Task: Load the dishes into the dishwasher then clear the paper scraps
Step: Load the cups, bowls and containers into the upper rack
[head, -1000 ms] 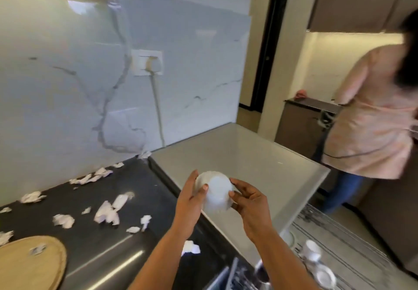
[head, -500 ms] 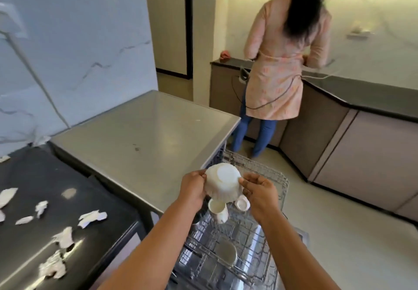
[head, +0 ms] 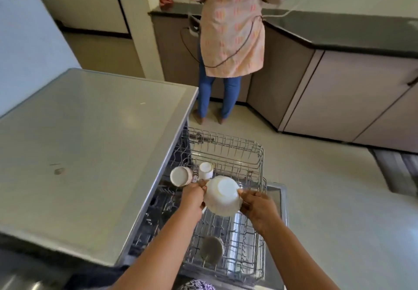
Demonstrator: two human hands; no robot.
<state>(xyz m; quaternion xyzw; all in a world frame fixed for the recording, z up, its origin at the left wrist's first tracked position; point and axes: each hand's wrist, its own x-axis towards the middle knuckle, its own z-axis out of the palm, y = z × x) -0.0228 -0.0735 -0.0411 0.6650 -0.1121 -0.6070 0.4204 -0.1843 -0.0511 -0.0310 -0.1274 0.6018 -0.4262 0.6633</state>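
Observation:
A white bowl (head: 222, 196) with a scalloped rim is upside down, its base facing me, above the pulled-out wire dishwasher rack (head: 253, 151). My left hand (head: 194, 196) grips its left side and my right hand (head: 259, 206) grips its right side. Two white cups (head: 180, 176) (head: 205, 170) lie on their sides in the rack just beyond the bowl. A grey round dish (head: 212, 249) sits lower in the rack, near me.
The grey dishwasher top (head: 86, 149) spreads out on the left. A person in a pink tunic (head: 233, 25) stands at the dark counter (head: 339, 29) ahead. Beige floor (head: 328, 199) lies right of the rack. The open dishwasher door (head: 279, 199) juts beyond the rack.
My view has swung right and down, from the scrap-strewn black counter to the open rack. Both hands have carried the bowl over the rack and lowered it toward it.

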